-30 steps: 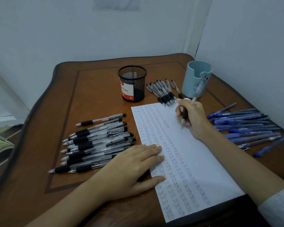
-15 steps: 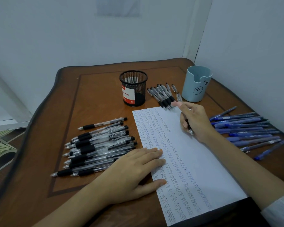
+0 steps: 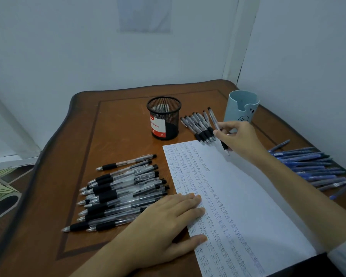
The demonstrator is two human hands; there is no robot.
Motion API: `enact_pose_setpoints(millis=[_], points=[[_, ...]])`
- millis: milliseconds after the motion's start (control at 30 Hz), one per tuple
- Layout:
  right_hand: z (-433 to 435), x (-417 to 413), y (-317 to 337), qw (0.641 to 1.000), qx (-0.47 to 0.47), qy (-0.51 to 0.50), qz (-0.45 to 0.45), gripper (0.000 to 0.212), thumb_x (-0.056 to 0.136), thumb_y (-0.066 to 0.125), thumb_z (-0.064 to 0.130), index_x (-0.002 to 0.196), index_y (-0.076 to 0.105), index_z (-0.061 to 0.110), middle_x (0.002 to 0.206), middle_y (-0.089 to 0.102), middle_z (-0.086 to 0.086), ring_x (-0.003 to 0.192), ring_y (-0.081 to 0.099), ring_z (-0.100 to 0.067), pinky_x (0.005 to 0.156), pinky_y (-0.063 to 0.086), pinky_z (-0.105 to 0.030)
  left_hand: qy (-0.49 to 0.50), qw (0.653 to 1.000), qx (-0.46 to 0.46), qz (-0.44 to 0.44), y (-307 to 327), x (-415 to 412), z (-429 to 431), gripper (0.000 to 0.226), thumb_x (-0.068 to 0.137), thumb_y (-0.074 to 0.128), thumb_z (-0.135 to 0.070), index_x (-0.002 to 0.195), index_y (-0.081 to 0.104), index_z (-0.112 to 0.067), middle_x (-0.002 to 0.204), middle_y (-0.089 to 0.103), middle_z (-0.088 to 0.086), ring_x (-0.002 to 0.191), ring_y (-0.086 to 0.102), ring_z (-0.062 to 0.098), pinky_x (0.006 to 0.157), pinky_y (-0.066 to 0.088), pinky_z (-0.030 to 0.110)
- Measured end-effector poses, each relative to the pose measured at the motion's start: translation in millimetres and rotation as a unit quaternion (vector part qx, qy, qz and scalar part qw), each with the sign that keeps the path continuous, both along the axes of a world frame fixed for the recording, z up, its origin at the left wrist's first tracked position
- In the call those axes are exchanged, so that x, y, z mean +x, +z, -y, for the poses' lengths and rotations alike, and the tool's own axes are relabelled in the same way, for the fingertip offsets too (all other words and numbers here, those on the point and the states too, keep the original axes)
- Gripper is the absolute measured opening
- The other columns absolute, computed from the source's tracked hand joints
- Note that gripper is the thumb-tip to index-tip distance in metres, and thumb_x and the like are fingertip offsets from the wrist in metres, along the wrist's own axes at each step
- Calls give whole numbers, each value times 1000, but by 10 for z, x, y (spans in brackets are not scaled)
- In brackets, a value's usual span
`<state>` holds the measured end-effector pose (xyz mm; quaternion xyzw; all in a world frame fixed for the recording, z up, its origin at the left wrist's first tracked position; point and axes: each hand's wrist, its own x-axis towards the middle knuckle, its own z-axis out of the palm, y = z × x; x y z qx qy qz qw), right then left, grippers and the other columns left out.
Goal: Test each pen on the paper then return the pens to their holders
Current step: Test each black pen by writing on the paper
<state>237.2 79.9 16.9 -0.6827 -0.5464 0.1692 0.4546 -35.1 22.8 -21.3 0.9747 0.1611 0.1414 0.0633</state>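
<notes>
A white sheet of paper (image 3: 248,196) covered in columns of small "test" words lies on the brown table. My left hand (image 3: 168,218) rests flat on its left edge, fingers straight. My right hand (image 3: 242,140) pinches a black-grip pen (image 3: 215,121) over the paper's top corner, tip down, cap end pointing up and away. Several black pens (image 3: 124,188) lie in a heap left of the paper. A small row of black pens (image 3: 198,126) lies beyond the paper. A black mesh holder (image 3: 164,118) and a light blue cup holder (image 3: 241,106) stand at the back.
Several blue pens (image 3: 312,166) lie spread on the table's right side, under and beyond my right forearm. White walls close in behind and to the right. The wooden table (image 3: 118,126) has bare surface at the back left; patterned floor shows past its left edge.
My right hand has lifted off the writing line and moved up toward the row of black pens, turning the pen. My left hand stays on the paper. The view has tilted.
</notes>
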Motion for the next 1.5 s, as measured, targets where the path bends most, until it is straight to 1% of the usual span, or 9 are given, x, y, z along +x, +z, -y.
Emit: enact_pose_setpoints(millis=[167, 467, 600, 667, 767, 900, 1033, 1233, 1500], points=[[-397, 21, 130, 996, -9, 1, 91, 34, 87, 70, 17, 118, 66, 4, 81, 67, -6, 63, 52, -4, 63, 39, -8, -7, 1000, 19, 9, -11, -1, -11, 48, 97, 40, -57, 127, 59, -25, 136, 55, -8, 130, 45, 4, 109, 35, 21], [-763, 93, -1, 986, -55, -18, 157, 29, 88, 70, 24, 109, 70, 5, 77, 60, -1, 61, 48, -4, 56, 36, -15, -18, 998, 57, 30, -86, 37, -44, 48, 95, 43, -56, 121, 64, -22, 130, 61, -5, 124, 53, 8, 101, 46, 27], [-617, -36, 3, 968, 31, -40, 246, 11, 89, 67, 23, 95, 71, 15, 80, 60, 1, 67, 52, -10, 62, 41, -24, -15, 998, 61, 16, -87, 34, -44, 48, 96, 39, -57, 122, 63, -24, 131, 60, -6, 125, 52, 7, 104, 42, 24], [-504, -213, 27, 977, 55, 35, 204, 5, 87, 69, 21, 90, 71, 17, 75, 60, 6, 63, 51, -2, 57, 37, -17, -13, 998, 60, 12, -93, 37, -41, 49, 96, 38, -58, 122, 62, -25, 131, 60, -7, 125, 51, 7, 104, 42, 25], [-371, -539, 6, 977, -13, 185, 108, 6, 85, 71, 15, 91, 72, 17, 75, 61, 12, 61, 52, 10, 52, 40, -9, -15, 998, 57, 9, -92, 34, -43, 48, 96, 39, -57, 123, 61, -25, 132, 59, -6, 125, 51, 7, 102, 44, 25], [-402, -822, -115, 960, -41, 268, 74, 15, 81, 76, 19, 95, 74, 23, 85, 64, 9, 69, 55, -1, 60, 46, -14, -13, 999, 45, 8, -74, 39, -48, 47, 97, 39, -56, 124, 60, -25, 133, 58, -6, 127, 50, 7, 103, 43, 25], [-481, -967, -187, 949, -47, 295, 102, 22, 82, 76, 22, 104, 74, 23, 90, 58, 12, 79, 53, -6, 68, 45, -14, -9, 999, 43, -4, -46, 33, -40, 48, 98, 36, -56, 125, 60, -25, 135, 57, -6, 128, 48, 7, 106, 39, 23], [-491, -999, -210, 945, -42, 297, 131, 13, 83, 74, 22, 96, 77, 22, 90, 59, 6, 80, 54, -10, 66, 46, -17, -8, 999, 37, -6, 6, 20, -23, 49, 98, 37, -55, 129, 57, -22, 137, 55, -5, 130, 45, 7, 110, 33, 22], [-266, -789, -20, 962, -35, 232, -139, 12, 79, 72, 19, 89, 73, 26, 81, 69, 2, 70, 56, -8, 64, 45, -18, -14, 1000, 9, 16, -55, 24, -29, 48, 97, 45, -51, 127, 59, -16, 136, 56, 2, 129, 48, 14, 107, 39, 31]])
